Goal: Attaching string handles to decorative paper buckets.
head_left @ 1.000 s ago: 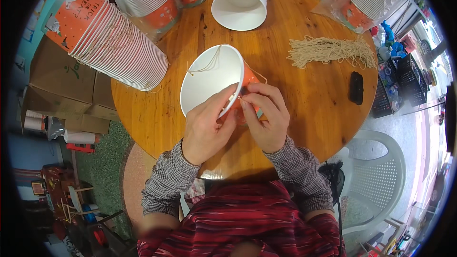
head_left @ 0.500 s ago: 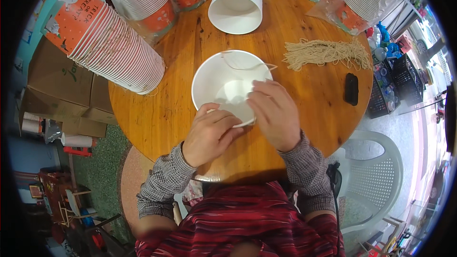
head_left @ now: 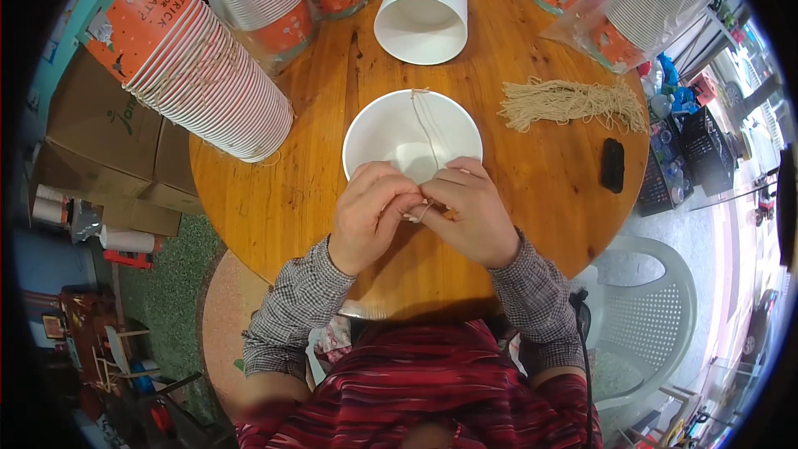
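A white paper bucket (head_left: 376, 135) stands mouth up on the table in front of me. A thin beige string (head_left: 426, 129) is fixed at its far rim and runs across the mouth to the near rim. My left hand (head_left: 366, 214) and my right hand (head_left: 475, 218) meet at that near rim, both closed, thumbs and fingertips pinched around the string's end. A small loop of string shows between the fingertips. The exact grip and the bucket's near wall are mostly hidden behind my hands.
A tall stack of orange-printed buckets (head_left: 212, 75) leans at the left, strings hanging on it. White nested tubs (head_left: 422, 15) lie on their side at the back. On the right are a twine bundle (head_left: 573, 106) and a black object (head_left: 612, 165). A plastic chair (head_left: 640, 316) stands beyond the edge.
My right hand has come down from over the bucket to meet my left at the near rim. The string, looped near the far right before, now stretches across the mouth toward me.
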Demonstrator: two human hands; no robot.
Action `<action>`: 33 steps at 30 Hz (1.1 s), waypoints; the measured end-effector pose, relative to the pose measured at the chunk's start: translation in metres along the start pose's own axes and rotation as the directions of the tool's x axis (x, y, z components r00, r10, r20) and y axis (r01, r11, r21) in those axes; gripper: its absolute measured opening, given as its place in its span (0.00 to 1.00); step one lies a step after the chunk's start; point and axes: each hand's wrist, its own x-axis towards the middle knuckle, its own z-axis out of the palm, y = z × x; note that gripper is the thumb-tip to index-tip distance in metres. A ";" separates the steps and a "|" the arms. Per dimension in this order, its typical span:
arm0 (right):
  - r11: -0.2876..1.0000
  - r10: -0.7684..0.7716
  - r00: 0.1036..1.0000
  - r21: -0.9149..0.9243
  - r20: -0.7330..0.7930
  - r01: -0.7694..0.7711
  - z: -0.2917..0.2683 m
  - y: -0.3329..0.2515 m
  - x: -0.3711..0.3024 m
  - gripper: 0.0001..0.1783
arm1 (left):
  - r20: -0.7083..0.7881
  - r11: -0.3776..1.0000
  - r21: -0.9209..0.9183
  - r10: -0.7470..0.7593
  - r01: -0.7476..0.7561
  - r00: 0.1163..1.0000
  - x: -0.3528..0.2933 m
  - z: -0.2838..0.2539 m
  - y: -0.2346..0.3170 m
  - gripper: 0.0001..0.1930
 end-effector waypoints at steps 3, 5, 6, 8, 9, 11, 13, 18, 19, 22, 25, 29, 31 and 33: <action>1.000 0.002 0.987 -0.004 -0.164 -0.002 0.013 0.000 0.000 0.09 | -0.071 1.000 -0.010 -0.023 0.023 0.997 -0.010 0.001 0.000 0.09; 0.996 0.048 0.963 0.081 -0.266 -0.027 0.018 -0.002 0.001 0.07 | -0.130 0.967 -0.110 -0.243 0.229 0.961 -0.017 0.003 0.005 0.14; 0.996 0.047 0.963 0.081 -0.264 -0.027 0.020 -0.004 0.001 0.07 | -0.132 0.967 -0.111 -0.244 0.230 0.961 -0.018 0.001 0.009 0.14; 0.985 0.092 0.935 0.172 -0.341 -0.034 0.022 -0.007 0.002 0.06 | 0.021 0.975 0.139 -0.175 0.171 0.984 -0.017 -0.003 0.018 0.16; 0.984 0.088 0.937 0.174 -0.338 -0.030 0.021 -0.008 0.003 0.06 | 0.021 0.975 0.084 -0.206 0.204 0.978 -0.016 -0.004 0.021 0.13; 0.993 0.027 0.956 0.118 -0.294 0.008 0.017 -0.009 0.005 0.06 | 0.023 0.975 0.058 -0.217 0.215 0.976 -0.014 -0.006 0.013 0.11; 0.976 0.121 0.954 0.209 -0.275 -0.064 0.014 -0.015 0.005 0.06 | 0.032 0.975 0.026 -0.221 0.220 0.975 -0.013 -0.008 0.007 0.09; 0.945 0.146 0.946 0.324 -0.290 -0.047 0.003 -0.008 0.005 0.05 | 0.068 0.934 -0.060 -0.349 0.353 0.935 -0.010 -0.013 0.008 0.03; 0.944 0.146 0.946 0.325 -0.289 -0.047 0.001 -0.010 0.007 0.05 | 0.067 0.933 -0.059 -0.350 0.354 0.934 -0.010 -0.013 0.008 0.03; 0.953 0.128 0.955 0.300 -0.269 -0.044 -0.003 -0.013 0.017 0.05 | 0.098 0.969 -0.008 -0.247 0.249 0.964 -0.007 -0.015 0.005 0.02; 0.966 0.104 0.986 0.250 -0.131 -0.068 -0.006 -0.010 0.033 0.07 | 0.205 0.978 -0.083 -0.171 0.191 0.964 -0.004 -0.017 0.003 0.03; 0.972 0.107 0.993 0.213 -0.049 -0.094 -0.009 0.008 0.044 0.08 | 0.277 0.965 -0.131 -0.185 0.228 0.943 0.001 -0.018 0.006 0.04; 0.982 0.118 0.991 0.140 0.056 -0.125 -0.011 0.013 0.042 0.08 | 0.296 0.952 -0.147 -0.217 0.269 0.930 0.004 -0.020 0.007 0.04; 0.982 0.113 0.990 0.142 0.086 -0.124 -0.014 0.015 0.040 0.08 | 0.344 0.948 -0.090 -0.258 0.305 0.903 0.007 -0.020 0.011 0.04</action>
